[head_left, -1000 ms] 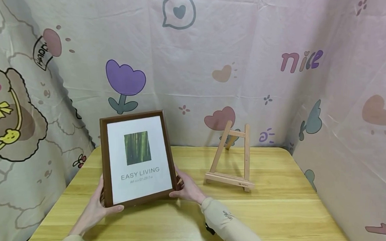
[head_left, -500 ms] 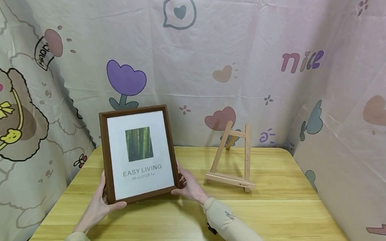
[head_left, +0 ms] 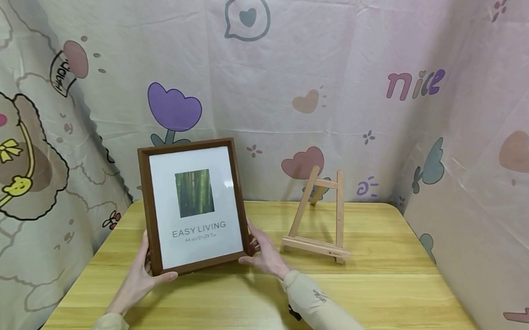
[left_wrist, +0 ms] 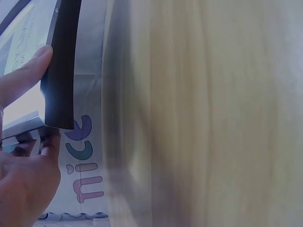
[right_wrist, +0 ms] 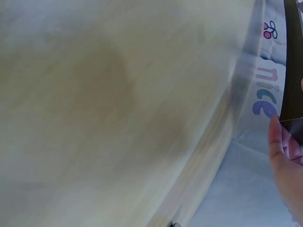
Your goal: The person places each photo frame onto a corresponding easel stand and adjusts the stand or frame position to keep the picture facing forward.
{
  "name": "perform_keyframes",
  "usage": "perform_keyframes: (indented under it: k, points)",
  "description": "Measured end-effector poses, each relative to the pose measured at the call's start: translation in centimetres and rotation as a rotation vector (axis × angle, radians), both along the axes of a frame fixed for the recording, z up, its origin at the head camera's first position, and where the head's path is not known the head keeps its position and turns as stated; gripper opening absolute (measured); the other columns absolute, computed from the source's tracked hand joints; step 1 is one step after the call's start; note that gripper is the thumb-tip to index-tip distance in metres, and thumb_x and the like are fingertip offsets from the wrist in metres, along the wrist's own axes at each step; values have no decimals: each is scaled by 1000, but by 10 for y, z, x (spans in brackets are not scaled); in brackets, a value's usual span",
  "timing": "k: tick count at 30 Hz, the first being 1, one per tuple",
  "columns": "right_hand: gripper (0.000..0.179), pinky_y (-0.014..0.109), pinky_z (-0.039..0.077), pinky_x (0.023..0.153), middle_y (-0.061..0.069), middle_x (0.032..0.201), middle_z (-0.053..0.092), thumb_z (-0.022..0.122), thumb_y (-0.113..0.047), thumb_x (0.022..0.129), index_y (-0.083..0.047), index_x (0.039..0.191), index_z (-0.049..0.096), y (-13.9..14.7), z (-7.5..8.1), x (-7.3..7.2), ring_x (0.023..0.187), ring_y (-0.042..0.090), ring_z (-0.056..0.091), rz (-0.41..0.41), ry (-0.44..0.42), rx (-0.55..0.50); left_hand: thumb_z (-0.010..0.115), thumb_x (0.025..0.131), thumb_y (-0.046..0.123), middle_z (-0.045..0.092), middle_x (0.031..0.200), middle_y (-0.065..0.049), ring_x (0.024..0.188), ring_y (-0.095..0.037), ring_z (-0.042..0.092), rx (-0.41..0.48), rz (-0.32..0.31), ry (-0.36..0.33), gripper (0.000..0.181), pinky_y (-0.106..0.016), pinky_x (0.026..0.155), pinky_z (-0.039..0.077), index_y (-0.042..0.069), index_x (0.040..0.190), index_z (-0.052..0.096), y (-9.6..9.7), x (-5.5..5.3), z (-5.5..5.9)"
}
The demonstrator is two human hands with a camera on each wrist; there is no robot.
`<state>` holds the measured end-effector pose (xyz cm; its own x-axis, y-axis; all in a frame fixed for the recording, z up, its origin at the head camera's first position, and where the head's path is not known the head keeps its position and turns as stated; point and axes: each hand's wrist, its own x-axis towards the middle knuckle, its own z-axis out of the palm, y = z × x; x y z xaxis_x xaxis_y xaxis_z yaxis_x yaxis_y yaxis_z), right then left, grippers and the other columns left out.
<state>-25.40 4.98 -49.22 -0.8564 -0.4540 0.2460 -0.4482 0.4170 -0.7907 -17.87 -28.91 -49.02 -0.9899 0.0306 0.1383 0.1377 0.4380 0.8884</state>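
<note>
A brown picture frame [head_left: 240, 208] with a white sheet, a green bamboo picture and the words "EASY LIVING" is held up by both hands, tilted a little to one side. My left hand [head_left: 137, 280] grips its lower left corner, thumb across the front bottom edge and fingers behind. At the lower right corner, my right hand [head_left: 267, 253] holds the frame the same way, with the fingers partly hidden behind it. In the left wrist view the frame's dark edge [left_wrist: 61, 71] stands off the tabletop. A small wooden easel [head_left: 316, 243] stands to the right of the hands.
The wood-grain table [head_left: 387, 298] runs back to a printed cloth backdrop [head_left: 259, 86], which also encloses both sides. The easel's front ledge faces me, and its rear leg reaches toward the backdrop.
Both hands have raised the picture frame and shifted it slightly to the right, away from me. The easel has stayed in place.
</note>
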Motion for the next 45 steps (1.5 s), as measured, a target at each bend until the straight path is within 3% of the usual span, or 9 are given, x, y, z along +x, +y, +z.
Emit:
perform_keyframes:
  k: [7,9,12,16,25,27,30,33,45]
  points:
    - [110,25,57,84,11,115,58,85,-11,78,-21,163,16,4,1,0,94,19,58,-1,-3,-25,87,78,13,-7,170,-17,148,-55,17,-22,5,2,138,7,94,25,45,153,-24,4,-2,3]
    - [109,26,58,84,11,114,58,85,-10,79,-21,163,16,6,2,1,94,18,58,0,1,-32,87,77,13,-6,170,-17,148,-55,18,-32,7,2,139,0,105,30,45,154,-24,5,-2,4]
    - [108,29,58,84,11,113,58,84,-9,80,-21,163,16,9,3,2,94,18,58,1,7,-40,88,77,14,0,170,-18,147,-52,24,-38,4,22,139,-5,107,34,42,155,-23,8,-4,6]
    - [108,30,59,84,11,112,59,84,-8,80,-20,163,15,12,5,2,93,19,59,3,26,-43,89,76,14,6,169,-21,141,-49,32,-43,-5,62,140,5,96,29,38,157,-23,12,-7,6]
    - [113,26,60,83,13,110,59,84,-2,78,-25,164,14,22,9,1,90,16,59,5,39,-75,89,76,12,8,169,-21,145,-49,28,-29,-19,83,139,6,97,25,43,156,-21,19,-12,8]
    - [114,25,59,83,11,110,58,84,-2,78,-27,163,13,24,10,1,89,15,59,-3,30,-71,89,76,13,7,170,-19,146,-48,28,-40,-15,80,139,-1,107,30,42,156,-21,21,-12,10]
    - [113,24,59,84,9,111,58,84,-3,79,-28,163,13,27,11,1,90,14,57,-16,26,-64,89,76,14,6,170,-18,147,-47,27,-51,-12,74,139,-35,122,33,42,156,-21,24,-13,12]
    - [112,25,59,86,11,111,57,84,-2,78,-25,163,15,30,13,2,91,17,57,-28,31,-75,89,76,15,5,170,-21,148,-50,25,-57,-15,67,139,-63,116,25,44,155,-22,28,-14,13]
    - [112,29,60,82,12,112,57,86,-4,76,-22,163,17,47,18,6,90,17,60,-71,27,-93,89,75,18,7,169,-24,147,-51,28,-71,-25,100,139,-69,115,27,39,157,-21,42,-21,10]
